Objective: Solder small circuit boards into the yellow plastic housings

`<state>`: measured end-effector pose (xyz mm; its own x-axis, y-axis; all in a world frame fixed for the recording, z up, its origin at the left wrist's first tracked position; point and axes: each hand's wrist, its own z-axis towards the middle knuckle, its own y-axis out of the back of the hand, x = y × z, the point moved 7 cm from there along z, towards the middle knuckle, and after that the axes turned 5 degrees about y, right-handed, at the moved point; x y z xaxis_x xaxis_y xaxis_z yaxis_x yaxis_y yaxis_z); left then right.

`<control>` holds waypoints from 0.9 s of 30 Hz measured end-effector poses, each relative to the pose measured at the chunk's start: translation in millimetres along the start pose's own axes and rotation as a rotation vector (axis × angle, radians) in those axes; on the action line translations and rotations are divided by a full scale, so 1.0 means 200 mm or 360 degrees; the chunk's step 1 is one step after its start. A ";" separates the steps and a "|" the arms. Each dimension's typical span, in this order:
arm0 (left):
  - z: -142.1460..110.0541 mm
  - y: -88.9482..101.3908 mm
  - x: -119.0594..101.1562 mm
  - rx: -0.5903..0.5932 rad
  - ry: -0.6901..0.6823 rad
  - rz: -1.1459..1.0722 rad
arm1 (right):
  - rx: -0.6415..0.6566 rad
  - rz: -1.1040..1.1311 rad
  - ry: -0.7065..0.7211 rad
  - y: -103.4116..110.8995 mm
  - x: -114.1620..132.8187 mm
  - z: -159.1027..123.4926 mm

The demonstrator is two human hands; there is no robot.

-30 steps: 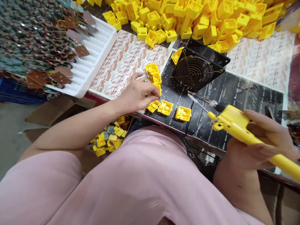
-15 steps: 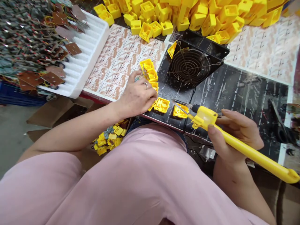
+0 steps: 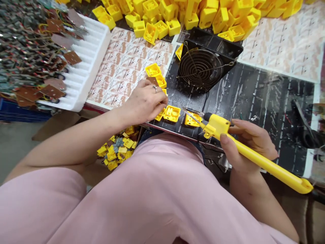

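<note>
My left hand [image 3: 146, 101] is closed over a row of small open yellow plastic cases. A small brown circuit board [image 3: 153, 80] shows at its fingers, partly hidden. Just beyond the hand lies a yellow case [image 3: 153, 69]; beside the fingertips sits another open case [image 3: 172, 113]. My right hand [image 3: 250, 145] grips a yellow soldering gun [image 3: 220, 127] by its long handle. The soldering gun's thin metal tip points left, in front of a separate open yellow case [image 3: 193, 119] from this viewpoint. Whether the tip touches that case I cannot tell.
A black fan [image 3: 203, 69] stands on the dark bench mat. Yellow housings [image 3: 162, 28] are heaped at the back. On the left, a white foam tray [image 3: 83, 78] bears wired boards. Scissors [image 3: 304, 128] lie at right. A box below holds yellow parts [image 3: 119, 149].
The circuit board at my left hand has turned from its bluish side to its brown face. My right hand keeps holding the soldering gun. The whole view has shifted slightly.
</note>
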<state>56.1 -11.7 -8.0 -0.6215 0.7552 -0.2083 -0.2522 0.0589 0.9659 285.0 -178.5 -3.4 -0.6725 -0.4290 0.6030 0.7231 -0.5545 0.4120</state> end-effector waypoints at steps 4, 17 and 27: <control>-0.02 -0.05 -0.03 -0.0076 -0.0018 0.0094 | 0.0047 -0.0078 0.0061 -0.05 0.03 -0.01; 0.01 -0.07 -0.07 0.0047 -0.0117 0.0402 | 0.0269 -0.0065 0.0313 -0.19 0.16 0.08; 0.02 -0.07 -0.08 0.0066 -0.0208 0.0493 | 0.0268 0.0000 0.0460 -0.16 0.16 0.14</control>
<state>72.4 -22.7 -18.4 -0.5630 0.8184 0.1150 -0.0342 -0.1621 0.9862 244.0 -153.5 22.1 -0.6721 -0.6268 0.3942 0.7227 -0.4394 0.5336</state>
